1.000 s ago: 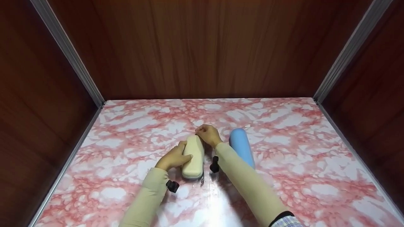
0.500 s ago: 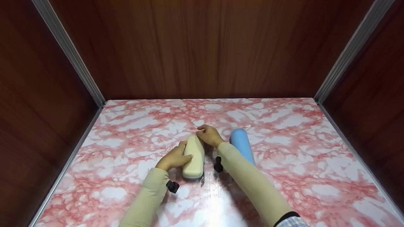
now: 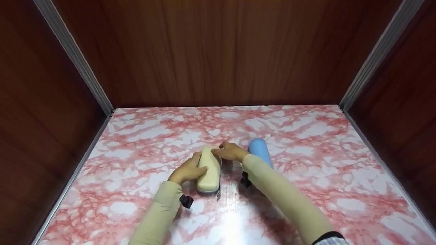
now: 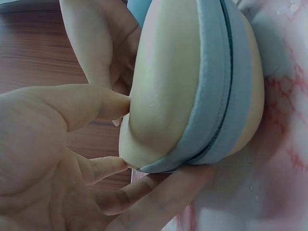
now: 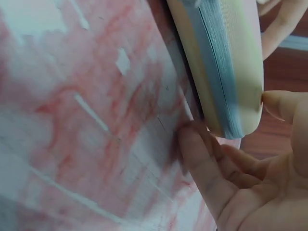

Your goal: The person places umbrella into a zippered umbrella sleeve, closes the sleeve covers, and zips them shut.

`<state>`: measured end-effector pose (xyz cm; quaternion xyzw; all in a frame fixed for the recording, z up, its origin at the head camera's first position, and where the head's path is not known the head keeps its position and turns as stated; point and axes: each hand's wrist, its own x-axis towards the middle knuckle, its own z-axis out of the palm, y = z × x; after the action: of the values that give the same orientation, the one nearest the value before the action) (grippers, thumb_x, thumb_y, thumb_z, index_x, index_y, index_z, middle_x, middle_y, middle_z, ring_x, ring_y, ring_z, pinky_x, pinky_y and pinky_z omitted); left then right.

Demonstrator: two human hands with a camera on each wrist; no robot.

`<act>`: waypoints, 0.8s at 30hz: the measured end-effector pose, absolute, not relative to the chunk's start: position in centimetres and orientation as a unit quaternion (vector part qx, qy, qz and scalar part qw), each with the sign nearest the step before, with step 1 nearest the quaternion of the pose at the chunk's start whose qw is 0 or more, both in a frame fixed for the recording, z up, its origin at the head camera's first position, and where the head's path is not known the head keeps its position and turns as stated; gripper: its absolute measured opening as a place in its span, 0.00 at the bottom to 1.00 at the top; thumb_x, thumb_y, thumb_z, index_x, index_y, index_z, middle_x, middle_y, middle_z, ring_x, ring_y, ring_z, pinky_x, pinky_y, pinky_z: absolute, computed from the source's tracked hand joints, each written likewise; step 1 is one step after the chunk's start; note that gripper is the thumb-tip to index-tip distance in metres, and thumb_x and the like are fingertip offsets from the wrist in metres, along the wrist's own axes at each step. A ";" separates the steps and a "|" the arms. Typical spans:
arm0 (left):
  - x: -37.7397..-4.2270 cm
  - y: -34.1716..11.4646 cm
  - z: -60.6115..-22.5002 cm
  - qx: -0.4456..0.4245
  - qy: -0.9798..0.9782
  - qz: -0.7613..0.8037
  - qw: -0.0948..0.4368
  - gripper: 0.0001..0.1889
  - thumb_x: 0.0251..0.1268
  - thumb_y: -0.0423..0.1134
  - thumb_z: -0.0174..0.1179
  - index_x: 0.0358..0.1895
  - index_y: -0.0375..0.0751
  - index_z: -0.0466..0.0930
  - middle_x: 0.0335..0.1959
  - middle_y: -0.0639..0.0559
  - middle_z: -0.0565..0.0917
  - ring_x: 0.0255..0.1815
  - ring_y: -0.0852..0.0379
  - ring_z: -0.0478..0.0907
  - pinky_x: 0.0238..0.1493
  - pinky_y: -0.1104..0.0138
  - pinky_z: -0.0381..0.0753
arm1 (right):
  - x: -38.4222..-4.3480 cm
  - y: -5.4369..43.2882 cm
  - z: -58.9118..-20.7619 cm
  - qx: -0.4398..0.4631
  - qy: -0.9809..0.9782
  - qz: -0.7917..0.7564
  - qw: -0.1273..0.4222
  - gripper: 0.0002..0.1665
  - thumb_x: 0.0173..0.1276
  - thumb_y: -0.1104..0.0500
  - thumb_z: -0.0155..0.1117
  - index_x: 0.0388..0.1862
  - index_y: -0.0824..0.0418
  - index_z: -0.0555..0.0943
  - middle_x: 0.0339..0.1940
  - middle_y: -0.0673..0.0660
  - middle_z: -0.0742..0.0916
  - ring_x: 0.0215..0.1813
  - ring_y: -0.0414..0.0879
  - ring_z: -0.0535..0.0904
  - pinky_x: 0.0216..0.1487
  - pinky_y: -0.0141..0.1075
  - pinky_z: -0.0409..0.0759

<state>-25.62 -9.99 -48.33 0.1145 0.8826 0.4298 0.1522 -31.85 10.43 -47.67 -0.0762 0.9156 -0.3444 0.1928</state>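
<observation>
A pale yellow zippered case with a rounded, elongated shape lies on the table, and its blue-grey zipper band looks closed in both wrist views. My left hand holds the case from its left side, thumb on the top and fingers along the edge. At the far right end my right hand grips the case, its thumb on the upper face and its fingers round the end, below the zipper band. A blue case of similar shape lies to the right, partly hidden behind the right forearm.
The table has a red and white marbled top with a bright glare near the front. Dark wood panels with metal corner posts enclose it at the back and both sides.
My right hand has moved from beyond the far end of the yellow case back and onto its far right end, with the thumb now on top. My left hand stays put.
</observation>
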 end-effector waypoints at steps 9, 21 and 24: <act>-25.7 -10.1 -48.3 0.112 0.873 0.446 0.162 0.38 0.69 0.39 0.59 0.77 0.29 0.52 0.63 0.29 0.72 0.57 0.44 0.74 0.60 0.51 0.72 | -29.6 10.9 -48.4 -0.063 0.878 -0.424 0.214 0.49 0.72 0.39 0.58 0.75 0.72 0.58 0.53 0.67 0.83 0.34 0.49 0.85 0.49 0.41 0.81; -25.7 -10.1 -48.5 0.113 0.870 0.453 0.156 0.39 0.68 0.38 0.60 0.76 0.29 0.52 0.63 0.30 0.74 0.55 0.45 0.76 0.59 0.52 0.74 | -28.2 10.4 -49.7 -0.079 0.847 -0.489 0.193 0.47 0.73 0.44 0.61 0.77 0.68 0.54 0.55 0.69 0.80 0.42 0.51 0.84 0.39 0.42 0.85; -25.8 -10.1 -48.6 0.114 0.867 0.458 0.157 0.39 0.69 0.38 0.59 0.77 0.29 0.52 0.62 0.31 0.75 0.54 0.45 0.77 0.57 0.53 0.75 | -28.0 10.3 -49.8 -0.084 0.847 -0.492 0.183 0.47 0.73 0.44 0.61 0.78 0.67 0.53 0.54 0.68 0.81 0.43 0.50 0.84 0.38 0.41 0.85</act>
<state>-25.76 -10.13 -48.59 0.1143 0.8673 0.4583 0.1569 -28.02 10.25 -49.82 -0.0840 0.8467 -0.4924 0.1832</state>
